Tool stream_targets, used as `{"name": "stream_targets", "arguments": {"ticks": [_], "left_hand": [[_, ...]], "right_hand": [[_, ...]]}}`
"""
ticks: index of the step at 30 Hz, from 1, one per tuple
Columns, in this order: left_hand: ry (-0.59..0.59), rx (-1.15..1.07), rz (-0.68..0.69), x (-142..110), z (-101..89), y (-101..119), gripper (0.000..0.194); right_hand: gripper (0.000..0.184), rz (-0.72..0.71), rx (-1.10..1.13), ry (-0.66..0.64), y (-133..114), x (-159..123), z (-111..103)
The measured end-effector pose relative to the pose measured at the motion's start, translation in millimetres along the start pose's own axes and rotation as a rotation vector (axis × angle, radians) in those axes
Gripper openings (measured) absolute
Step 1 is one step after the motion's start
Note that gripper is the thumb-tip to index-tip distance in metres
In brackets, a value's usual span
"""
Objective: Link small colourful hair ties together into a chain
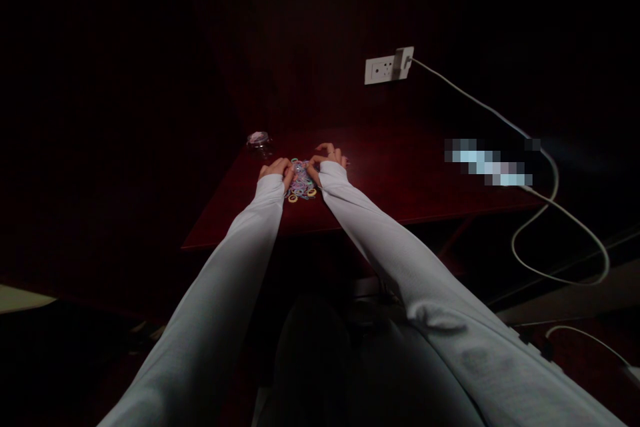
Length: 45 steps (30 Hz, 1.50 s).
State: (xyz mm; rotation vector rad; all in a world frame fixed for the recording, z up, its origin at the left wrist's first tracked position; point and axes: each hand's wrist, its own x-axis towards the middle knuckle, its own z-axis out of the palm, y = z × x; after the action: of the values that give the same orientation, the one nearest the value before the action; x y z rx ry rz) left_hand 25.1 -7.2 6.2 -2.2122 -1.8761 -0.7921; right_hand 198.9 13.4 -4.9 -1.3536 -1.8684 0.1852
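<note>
A pile of small colourful hair ties point(301, 185), mostly purple, pink, green and yellow, lies on the dark red table near its front edge. My left hand point(276, 168) touches the pile's left side, its fingers curled and pressed together. From the other side, my right hand point(330, 156) reaches in with thumb and forefinger drawn together, while its other fingers stick out. Something shiny and pale shows between the two hands, too small to name. What the fingertips pinch is hidden by the hands and the dim light.
A clear jar point(259, 141) stands at the table's back left. On the wall is a white socket point(383, 70) with a charger point(403, 63) plugged in. Its white cable point(493, 110) loops beyond the table's right edge point(537, 205) to a blurred-out device point(487, 163).
</note>
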Motion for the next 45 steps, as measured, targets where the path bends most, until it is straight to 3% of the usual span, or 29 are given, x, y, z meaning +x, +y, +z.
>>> {"name": "stream_targets", "arguments": {"ticks": [14, 45], "left_hand": [[-0.02, -0.009, -0.023, -2, -6.6, 8, 0.018], [0.039, -0.038, -0.013, -4, -2.5, 2, 0.02]], "right_hand": [[0.017, 0.034, -0.067, 0.04, 1, 1, -1], [0.023, 0.13, -0.113, 0.131, 2, -1, -7]]}}
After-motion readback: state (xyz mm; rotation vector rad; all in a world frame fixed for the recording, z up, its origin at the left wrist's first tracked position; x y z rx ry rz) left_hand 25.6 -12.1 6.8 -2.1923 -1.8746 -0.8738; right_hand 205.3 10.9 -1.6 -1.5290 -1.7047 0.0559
